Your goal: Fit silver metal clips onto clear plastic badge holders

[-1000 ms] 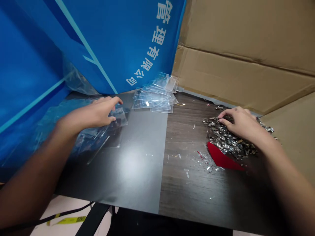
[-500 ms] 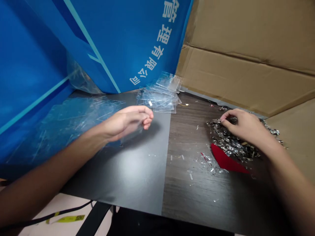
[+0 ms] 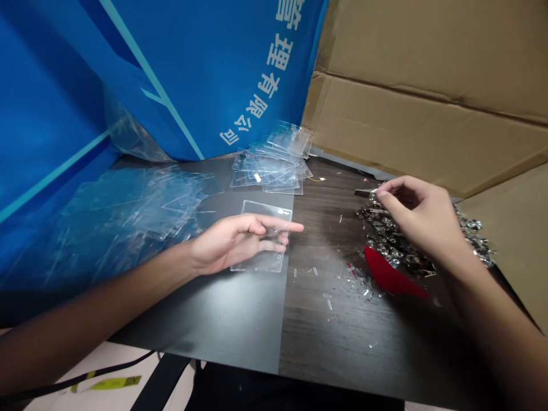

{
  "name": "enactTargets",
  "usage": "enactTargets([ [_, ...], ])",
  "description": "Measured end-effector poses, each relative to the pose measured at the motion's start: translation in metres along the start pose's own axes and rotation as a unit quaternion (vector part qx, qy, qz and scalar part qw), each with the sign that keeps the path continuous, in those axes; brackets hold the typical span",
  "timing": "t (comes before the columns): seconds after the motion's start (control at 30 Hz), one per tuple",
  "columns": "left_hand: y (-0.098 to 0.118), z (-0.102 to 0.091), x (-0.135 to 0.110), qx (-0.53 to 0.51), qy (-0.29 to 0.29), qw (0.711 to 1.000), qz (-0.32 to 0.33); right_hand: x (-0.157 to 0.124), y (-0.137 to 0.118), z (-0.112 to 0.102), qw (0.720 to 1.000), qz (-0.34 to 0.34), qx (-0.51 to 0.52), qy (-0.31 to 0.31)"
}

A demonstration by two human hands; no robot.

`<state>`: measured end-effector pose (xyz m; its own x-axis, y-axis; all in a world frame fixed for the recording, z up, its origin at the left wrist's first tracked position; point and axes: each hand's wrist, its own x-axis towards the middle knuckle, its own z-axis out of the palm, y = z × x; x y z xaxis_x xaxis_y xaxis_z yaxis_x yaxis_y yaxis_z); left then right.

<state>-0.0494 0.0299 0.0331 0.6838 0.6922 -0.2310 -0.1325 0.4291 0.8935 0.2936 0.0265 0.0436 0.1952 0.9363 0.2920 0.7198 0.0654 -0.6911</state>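
My left hand point(image 3: 240, 242) holds a clear plastic sleeve point(image 3: 263, 237) just above the dark table point(image 3: 240, 319), fingers stretched along it and thumb on top. My right hand point(image 3: 419, 217) hovers over a heap of small shiny metal clips point(image 3: 398, 242) at the right, thumb and forefinger pinched on a dark clip at the heap's far edge. A red sheet point(image 3: 391, 277) shows from under the heap.
A loose pile of clear sleeves point(image 3: 141, 208) lies at the left, a neater stack point(image 3: 272, 165) at the back. A blue printed panel point(image 3: 171, 74) and cardboard walls point(image 3: 428, 114) close the back and right. Small clear scraps point(image 3: 355, 282) litter the wood.
My left hand has carried a clear sleeve from the left pile to the middle of the table. My right hand has lifted slightly from the clip heap, pinching a clip.
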Motion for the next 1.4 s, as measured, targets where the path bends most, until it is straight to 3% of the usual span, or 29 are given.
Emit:
enactTargets([
  [0.1, -0.001, 0.002, 0.002, 0.057, 0.028, 0.998, -0.008, -0.015, -0.016, 0.011, 0.986, 0.001, 0.150, -0.076],
  [0.27, -0.007, 0.006, 0.003, 0.156, 0.076, 0.984, 0.031, -0.044, -0.033, 0.036, 0.924, 0.046, 0.323, -0.200],
  [0.43, -0.017, 0.013, 0.000, 0.121, 0.076, 0.988, 0.056, -0.063, -0.038, 0.056, 0.858, 0.129, 0.438, -0.235],
  [0.6, -0.021, 0.017, -0.001, 0.122, 0.061, 0.990, 0.045, -0.071, -0.040, 0.062, 0.799, 0.190, 0.496, -0.281],
  [0.8, -0.019, 0.019, 0.000, 0.117, 0.086, 0.989, 0.035, -0.074, -0.045, 0.059, 0.811, 0.165, 0.477, -0.295],
  [0.93, -0.020, 0.018, 0.002, 0.179, 0.076, 0.980, 0.038, -0.075, -0.050, 0.055, 0.846, 0.133, 0.414, -0.309],
  [1.03, -0.024, 0.016, -0.001, 0.270, 0.085, 0.955, 0.088, -0.078, -0.055, 0.055, 0.861, 0.098, 0.387, -0.314],
  [1.2, -0.032, 0.014, -0.009, 0.364, 0.060, 0.921, 0.129, -0.085, -0.056, 0.055, 0.865, 0.087, 0.388, -0.307],
  [1.4, -0.035, 0.016, -0.010, 0.327, 0.051, 0.931, 0.157, -0.086, -0.049, 0.054, 0.839, 0.092, 0.444, -0.302],
])
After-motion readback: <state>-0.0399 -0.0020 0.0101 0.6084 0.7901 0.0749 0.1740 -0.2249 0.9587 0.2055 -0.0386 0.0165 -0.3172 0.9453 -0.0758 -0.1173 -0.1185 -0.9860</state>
